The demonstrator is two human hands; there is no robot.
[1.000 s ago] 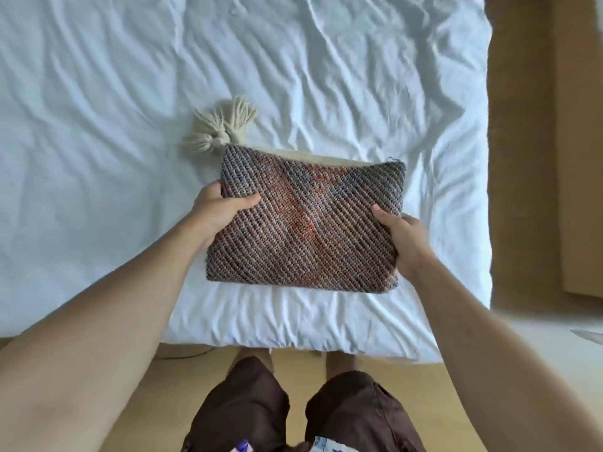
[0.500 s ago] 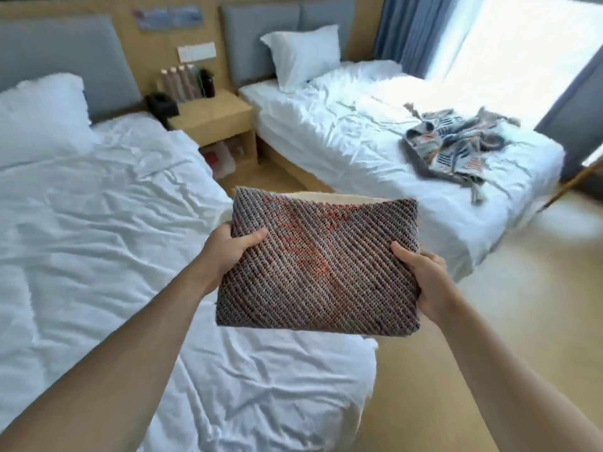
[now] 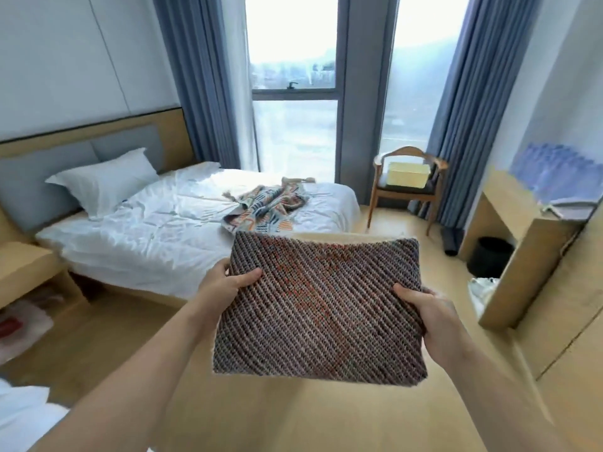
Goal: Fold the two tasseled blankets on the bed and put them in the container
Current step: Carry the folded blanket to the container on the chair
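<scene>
A folded brown and orange woven blanket (image 3: 321, 305) is held flat in the air in front of me. My left hand (image 3: 225, 283) grips its left edge, thumb on top. My right hand (image 3: 424, 313) grips its right edge the same way. A second, patterned blanket (image 3: 266, 212) with tassels lies crumpled and unfolded on the far bed (image 3: 156, 233). A pale yellow container (image 3: 408, 174) stands on the seat of a wooden chair (image 3: 406, 187) by the window, well beyond the held blanket.
A wooden desk (image 3: 522, 230) stands along the right wall with a black bin (image 3: 491, 261) under it. A nightstand (image 3: 29, 272) is at the left. Wooden floor (image 3: 261, 412) stretches between me and the chair. A corner of the near bed (image 3: 23, 415) shows bottom left.
The folded blanket was lifted off the near bed with both hands. My view has turned right, from the bed top to the far bed, window and chair.
</scene>
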